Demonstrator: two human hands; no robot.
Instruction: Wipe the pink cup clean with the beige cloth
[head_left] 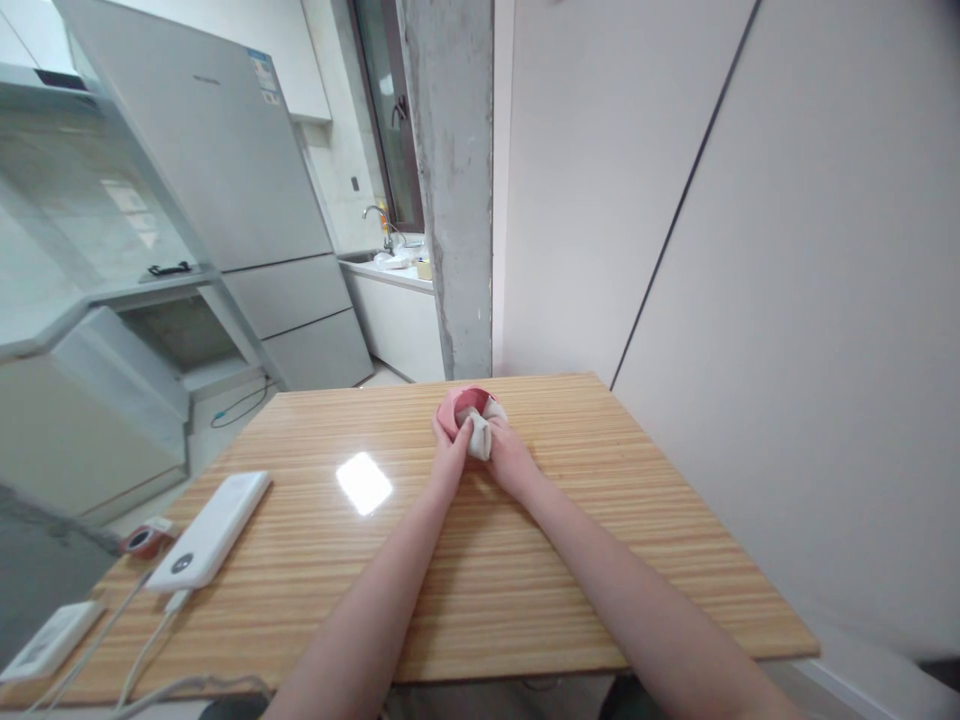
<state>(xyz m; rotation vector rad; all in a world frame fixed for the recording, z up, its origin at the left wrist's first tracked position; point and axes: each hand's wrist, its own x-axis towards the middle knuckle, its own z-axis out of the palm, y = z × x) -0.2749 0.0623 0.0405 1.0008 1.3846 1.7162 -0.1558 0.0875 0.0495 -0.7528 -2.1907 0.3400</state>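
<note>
Near the far edge of the wooden table (360,420), a pink round open vessel (450,408), like a bowl or cup, is tilted with its opening towards me. My left hand (451,447) grips its left side, thumb at the rim. A greyish-white cloth (479,440) is bunched at the opening and partly inside. My right hand (511,458) is closed on the cloth at the vessel's right side; most of its fingers are hidden. Whether the vessel touches the tabletop I cannot tell.
On the table's left lie a white power bank (214,530) with a cable, a white power strip (52,640) and a small red-brown roll-like object (146,540). Beyond are a fridge (202,150), a grey pillar (457,190) and a sink counter (397,300). A pale wall panel (600,180) borders the right.
</note>
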